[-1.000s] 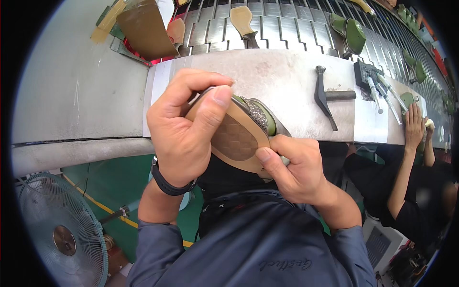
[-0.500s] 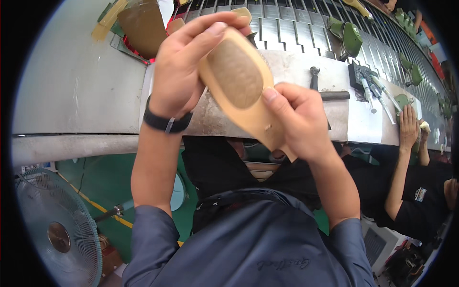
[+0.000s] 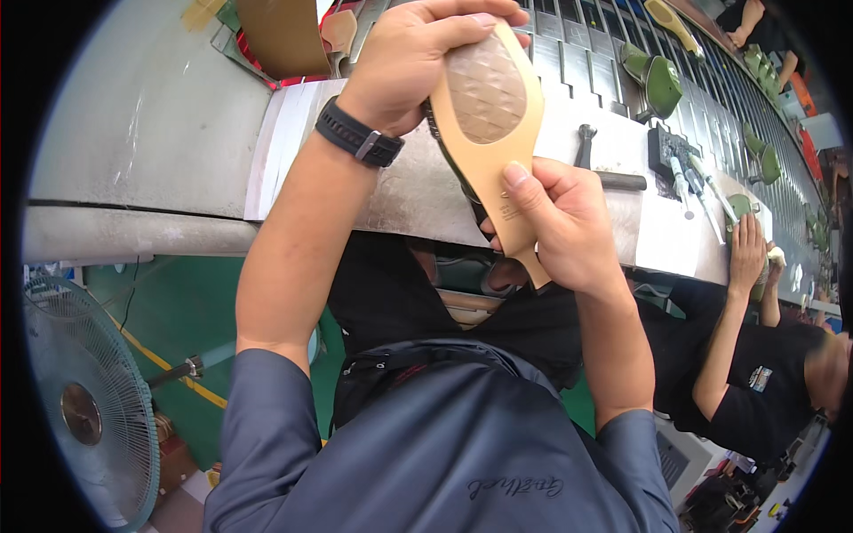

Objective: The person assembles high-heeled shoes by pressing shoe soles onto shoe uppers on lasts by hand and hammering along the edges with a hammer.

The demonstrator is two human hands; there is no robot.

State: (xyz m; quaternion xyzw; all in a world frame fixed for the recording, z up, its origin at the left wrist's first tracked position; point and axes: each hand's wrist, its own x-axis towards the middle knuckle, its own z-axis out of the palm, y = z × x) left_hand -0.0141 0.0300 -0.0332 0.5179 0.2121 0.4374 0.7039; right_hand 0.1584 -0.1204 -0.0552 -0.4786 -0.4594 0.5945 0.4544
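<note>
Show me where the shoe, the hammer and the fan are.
shoe [image 3: 487, 89]: head view, on the textured patch of its tan sole.
hammer [image 3: 584, 147]: head view, on its dark metal head.
fan [image 3: 84, 409]: head view, on the wire guard near its hub.

You're looking at a tan-soled shoe [image 3: 489, 115], sole up in the upper centre of the frame, its textured forepart patch at top, dark green upper showing along its left edge, heel end lowest.
</note>
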